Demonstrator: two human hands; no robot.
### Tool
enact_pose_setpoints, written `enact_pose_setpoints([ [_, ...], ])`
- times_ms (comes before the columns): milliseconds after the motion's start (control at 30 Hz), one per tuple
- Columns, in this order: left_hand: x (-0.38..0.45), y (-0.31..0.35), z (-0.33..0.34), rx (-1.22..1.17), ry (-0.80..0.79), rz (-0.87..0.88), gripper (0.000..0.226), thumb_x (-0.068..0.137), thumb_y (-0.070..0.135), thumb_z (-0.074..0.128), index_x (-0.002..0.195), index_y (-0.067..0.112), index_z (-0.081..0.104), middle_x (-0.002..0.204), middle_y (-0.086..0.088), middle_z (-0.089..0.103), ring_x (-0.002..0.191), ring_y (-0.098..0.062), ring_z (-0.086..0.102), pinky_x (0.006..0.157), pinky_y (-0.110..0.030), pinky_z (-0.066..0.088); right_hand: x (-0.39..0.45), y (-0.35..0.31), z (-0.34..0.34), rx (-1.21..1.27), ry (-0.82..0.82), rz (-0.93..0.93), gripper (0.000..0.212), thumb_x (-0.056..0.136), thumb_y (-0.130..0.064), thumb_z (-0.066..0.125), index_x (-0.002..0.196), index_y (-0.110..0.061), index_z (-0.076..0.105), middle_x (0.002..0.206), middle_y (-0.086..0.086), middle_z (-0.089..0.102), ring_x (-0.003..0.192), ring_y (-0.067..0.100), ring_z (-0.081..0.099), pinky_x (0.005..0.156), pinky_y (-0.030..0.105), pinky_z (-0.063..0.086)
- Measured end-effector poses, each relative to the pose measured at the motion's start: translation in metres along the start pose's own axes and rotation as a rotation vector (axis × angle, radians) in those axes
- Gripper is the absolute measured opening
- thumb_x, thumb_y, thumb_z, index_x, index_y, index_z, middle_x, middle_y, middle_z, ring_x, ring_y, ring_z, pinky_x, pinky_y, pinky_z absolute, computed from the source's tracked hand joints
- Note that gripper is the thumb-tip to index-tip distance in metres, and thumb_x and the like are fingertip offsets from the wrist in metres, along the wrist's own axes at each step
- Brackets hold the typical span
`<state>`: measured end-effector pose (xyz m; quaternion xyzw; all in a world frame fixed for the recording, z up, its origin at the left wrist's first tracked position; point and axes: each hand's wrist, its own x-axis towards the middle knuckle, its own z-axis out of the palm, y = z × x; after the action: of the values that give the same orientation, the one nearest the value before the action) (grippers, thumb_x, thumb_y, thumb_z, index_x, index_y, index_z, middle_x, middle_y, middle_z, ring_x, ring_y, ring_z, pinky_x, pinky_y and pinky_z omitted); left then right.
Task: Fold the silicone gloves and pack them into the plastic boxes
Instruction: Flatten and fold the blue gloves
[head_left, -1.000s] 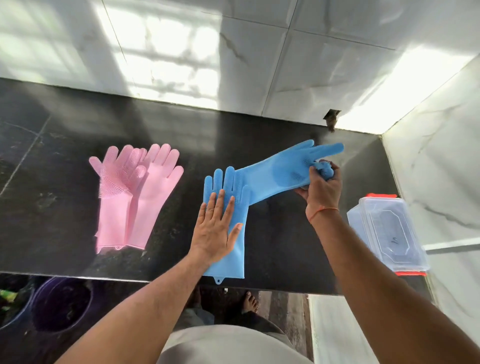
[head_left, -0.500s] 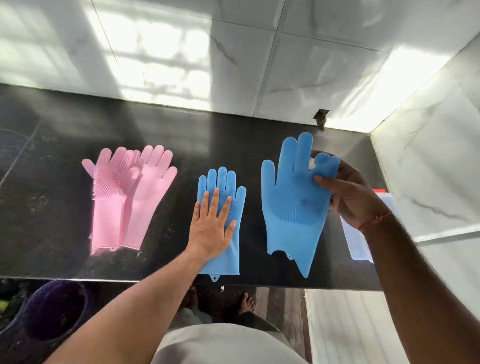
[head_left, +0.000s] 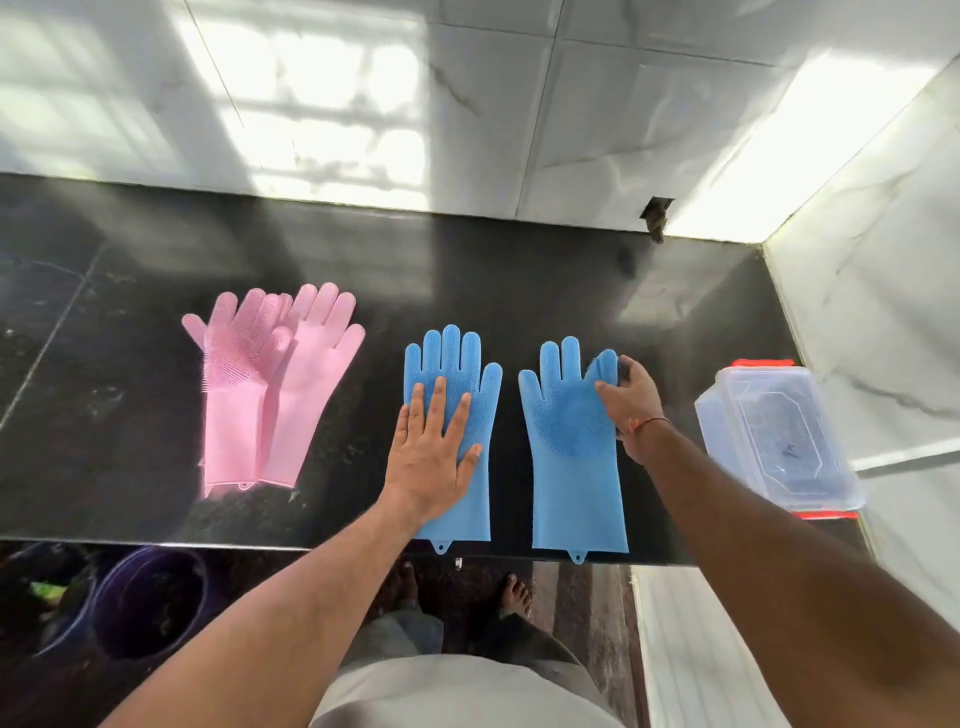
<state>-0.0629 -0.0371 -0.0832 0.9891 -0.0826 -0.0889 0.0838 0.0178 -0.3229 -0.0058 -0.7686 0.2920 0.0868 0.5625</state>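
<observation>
Orange thread (head_left: 647, 422) on right wrist (bare forearms)

Two blue silicone gloves are laid flat, fingers pointing away: one (head_left: 457, 415) under the left hand (head_left: 431, 457), one (head_left: 571, 447) beside the right hand (head_left: 631, 410). Two overlapping pink gloves (head_left: 270, 384) are left of both hands; clear lidded plastic boxes (head_left: 779, 441) are seen right of the right hand.

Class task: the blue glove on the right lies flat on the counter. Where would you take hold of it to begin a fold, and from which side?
Probably the cuff, from the near counter edge: the right blue glove lies flat, cuff nearest, so it lifts toward the fingertips. The right hand is already pinching the little-finger edge.
</observation>
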Motion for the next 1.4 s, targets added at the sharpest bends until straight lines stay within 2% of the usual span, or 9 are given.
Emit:
enact_pose_setpoints([
  [67,0.0,0.0,0.002,0.0,-0.001,-0.004,0.077,0.111,0.067,0.013,0.173,0.032,-0.017,0.18,-0.005,-0.029,0.166,-0.034,-0.027,0.138,-0.052,-0.004,0.007,0.001,0.002,0.022,0.028,-0.021,0.058,0.106,-0.003,0.061,0.16,-0.012,0.043,0.153,0.007,0.059,0.136,0.029,0.06,0.119,0.051,0.048],
  [267,0.001,0.002,0.005,0.001,0.006,-0.018,0.077,0.11,0.068,0.012,0.172,0.034,-0.02,0.179,-0.002,-0.032,0.165,-0.031,-0.029,0.137,-0.051,-0.006,0.015,0.006,0.013,0.058,0.03,-0.015,0.044,0.107,0.0,0.054,0.148,-0.013,0.056,0.132,0.005,0.066,0.125,0.029,0.065,0.111,0.047,0.054],
  [533,0.001,0.006,0.009,0.014,0.011,-0.027,0.077,0.11,0.066,0.01,0.172,0.032,-0.022,0.179,-0.003,-0.032,0.166,-0.032,-0.028,0.137,-0.055,-0.003,0.022,0.013,0.018,-0.156,0.016,-0.111,0.04,0.11,-0.011,0.056,0.15,-0.014,0.057,0.135,0.006,0.067,0.119,0.026,0.065,0.113,0.049,0.054],
  [700,0.001,0.008,0.01,0.012,0.014,-0.045,0.077,0.111,0.066,0.01,0.171,0.032,-0.024,0.178,-0.002,-0.034,0.165,-0.032,-0.03,0.137,-0.056,-0.002,0.022,0.011,0.02,-0.27,0.046,-0.166,0.047,0.102,-0.014,0.065,0.149,-0.015,0.058,0.132,0.005,0.069,0.108,0.022,0.066,0.091,0.033,0.054],
  [767,0.001,0.008,0.009,0.007,0.012,-0.041,0.077,0.11,0.067,0.01,0.171,0.032,-0.022,0.179,-0.002,-0.033,0.166,-0.032,-0.029,0.137,-0.057,-0.001,0.022,0.011,0.018,-0.377,0.053,-0.179,0.053,0.097,-0.014,0.07,0.148,-0.012,0.058,0.137,0.009,0.066,0.113,0.027,0.067,0.096,0.038,0.057],
  [1000,0.018,0.027,-0.014,-0.046,0.065,-0.082,0.072,0.11,0.059,0.025,0.174,0.027,0.017,0.182,-0.003,0.008,0.17,-0.033,0.001,0.133,-0.064,-0.007,-0.017,0.038,-0.006,-0.504,0.089,-0.17,0.069,0.094,-0.021,0.078,0.156,-0.014,0.049,0.152,0.008,0.053,0.129,0.031,0.062,0.113,0.046,0.052],
  [1133,0.048,0.069,-0.039,-0.167,0.145,0.009,0.061,0.106,0.049,0.05,0.161,0.024,0.044,0.161,0.003,0.046,0.152,-0.03,0.039,0.128,-0.062,0.028,-0.051,0.06,-0.029,-0.471,0.08,-0.117,0.063,0.096,-0.028,0.08,0.152,-0.013,0.054,0.143,0.007,0.063,0.119,0.026,0.066,0.111,0.047,0.054],
  [1233,0.066,0.107,-0.052,-0.25,0.131,0.102,0.052,0.103,0.041,0.062,0.15,0.02,0.056,0.142,0.001,0.062,0.129,-0.027,0.057,0.104,-0.051,0.054,-0.078,0.079,-0.04,-0.453,0.082,-0.067,0.054,0.096,-0.029,0.081,0.144,-0.014,0.062,0.135,0.005,0.069,0.107,0.021,0.067,0.104,0.042,0.056],
  [1400,0.087,0.164,-0.052,-0.301,0.091,0.163,0.046,0.104,0.034,0.065,0.148,0.02,0.056,0.134,-0.001,0.068,0.115,-0.028,0.065,0.088,-0.045,0.061,-0.112,0.114,-0.047,-0.411,0.096,0.021,0.049,0.093,-0.03,0.082,0.138,-0.016,0.068,0.113,-0.006,0.072,0.096,0.017,0.069,0.095,0.038,0.062],
])
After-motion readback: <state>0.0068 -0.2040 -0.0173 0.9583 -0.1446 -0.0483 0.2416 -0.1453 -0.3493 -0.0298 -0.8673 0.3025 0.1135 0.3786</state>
